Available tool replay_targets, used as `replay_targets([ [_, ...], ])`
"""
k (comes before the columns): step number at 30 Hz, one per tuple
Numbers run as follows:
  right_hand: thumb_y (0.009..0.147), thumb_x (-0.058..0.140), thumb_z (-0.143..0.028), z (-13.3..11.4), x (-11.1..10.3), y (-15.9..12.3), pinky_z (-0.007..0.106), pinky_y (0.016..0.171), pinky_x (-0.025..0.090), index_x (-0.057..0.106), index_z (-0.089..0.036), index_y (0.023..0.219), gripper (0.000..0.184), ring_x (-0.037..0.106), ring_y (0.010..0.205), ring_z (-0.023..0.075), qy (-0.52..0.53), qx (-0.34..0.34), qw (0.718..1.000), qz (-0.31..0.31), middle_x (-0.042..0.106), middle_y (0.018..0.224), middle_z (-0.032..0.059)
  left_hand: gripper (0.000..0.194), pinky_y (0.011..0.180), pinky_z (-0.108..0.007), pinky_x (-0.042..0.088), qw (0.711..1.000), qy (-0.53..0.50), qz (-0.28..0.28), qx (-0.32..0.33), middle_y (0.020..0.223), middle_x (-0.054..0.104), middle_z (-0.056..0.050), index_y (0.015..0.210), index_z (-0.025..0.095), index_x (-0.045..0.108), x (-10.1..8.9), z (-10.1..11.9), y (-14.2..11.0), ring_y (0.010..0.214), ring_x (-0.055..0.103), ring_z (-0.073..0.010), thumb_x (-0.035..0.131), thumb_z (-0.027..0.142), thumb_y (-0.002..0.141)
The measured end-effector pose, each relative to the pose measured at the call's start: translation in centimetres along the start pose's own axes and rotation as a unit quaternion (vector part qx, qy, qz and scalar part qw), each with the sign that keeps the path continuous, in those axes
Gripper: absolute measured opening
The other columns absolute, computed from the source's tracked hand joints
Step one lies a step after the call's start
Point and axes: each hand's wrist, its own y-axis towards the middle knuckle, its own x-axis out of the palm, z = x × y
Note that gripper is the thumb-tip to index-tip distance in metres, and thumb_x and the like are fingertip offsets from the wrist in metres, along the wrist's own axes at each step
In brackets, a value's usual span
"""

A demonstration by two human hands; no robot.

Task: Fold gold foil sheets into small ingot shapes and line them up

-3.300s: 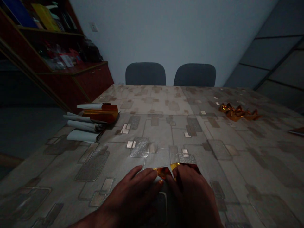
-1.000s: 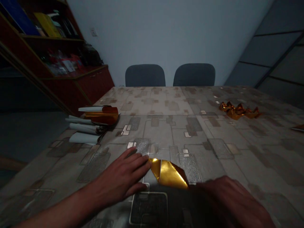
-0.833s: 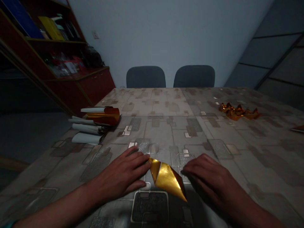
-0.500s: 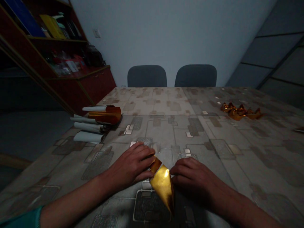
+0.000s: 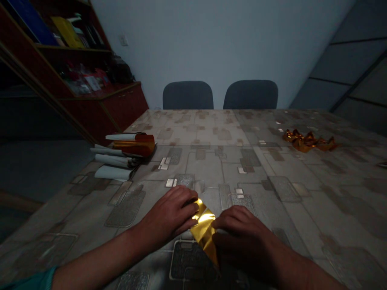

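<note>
Head view, left to right: white rolled sheets and a gold-backed roll (image 5: 133,144) lie on the patterned tabletop (image 5: 302,193); the left hand (image 5: 169,213) has its fingers close together, tips against the upper edge of the folded gold foil (image 5: 204,229). That shiny, creased, tapering piece sits on the table between both hands, its point toward the person. The right hand (image 5: 242,237) presses it with narrowly closed fingers, and crumpled gold foil pieces (image 5: 308,141) lie far right.

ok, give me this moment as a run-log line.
left hand: fingertips at folded gold foil | right hand: fingers on foil | nearby: foil rolls, crumpled gold foil
</note>
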Motion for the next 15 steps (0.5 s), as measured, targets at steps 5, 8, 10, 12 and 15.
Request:
replay_targets([
  [5,0.088,0.066,-0.023,-0.8,0.5,0.4,0.033,0.078,0.042,0.062,-0.024,0.103,0.015,0.056,0.083,0.0173,-0.025,-0.024,0.999,-0.009,0.067,0.096,-0.0005,0.026,0.093,-0.043,0.045,0.998,-0.048,-0.010,-0.024,0.109,0.068,-0.008,0.107,0.018,0.063,-0.6,1.2,-0.2,0.101,0.060,-0.0245,0.057,0.041,0.096],
  [8,0.086,0.068,-0.021,-1.0,0.4,0.7,0.035,0.081,0.041,0.063,-0.025,0.104,0.019,0.056,0.082,0.0177,-0.054,-0.035,0.998,-0.005,0.067,0.092,-0.0011,0.041,0.104,-0.048,0.036,0.997,-0.053,-0.041,-0.041,0.117,0.065,-0.009,0.111,0.019,0.061,-1.1,1.6,-0.5,0.111,0.058,-0.0267,0.066,0.052,0.087],
  [10,0.085,0.070,-0.023,-0.9,0.2,0.6,0.036,0.086,0.041,0.065,-0.026,0.100,0.016,0.058,0.084,0.0182,-0.062,-0.039,0.997,0.011,0.068,0.093,-0.0009,0.043,0.111,-0.052,0.027,0.995,-0.044,-0.059,-0.062,0.119,0.065,-0.007,0.111,0.022,0.061,-1.2,1.6,-0.7,0.116,0.056,-0.0271,0.067,0.055,0.085],
  [12,0.083,0.072,-0.027,-0.6,0.0,0.2,0.039,0.094,0.038,0.065,-0.029,0.105,0.023,0.058,0.094,0.0201,-0.050,-0.041,0.997,0.034,0.068,0.106,0.0002,0.044,0.114,-0.055,0.021,0.994,-0.034,-0.072,-0.074,0.121,0.064,-0.006,0.113,0.023,0.060,-1.3,1.4,-0.8,0.122,0.054,-0.0277,0.067,0.056,0.084],
  [15,0.083,0.072,-0.028,-0.4,-0.5,-0.5,0.043,0.103,0.032,0.065,-0.033,0.110,0.029,0.055,0.108,0.0230,-0.034,-0.019,0.999,0.037,0.064,0.123,-0.0006,0.049,0.115,-0.058,0.018,0.993,-0.030,-0.092,-0.074,0.126,0.063,-0.005,0.115,0.025,0.059,-1.4,1.1,-0.7,0.127,0.051,-0.0296,0.070,0.059,0.080],
])
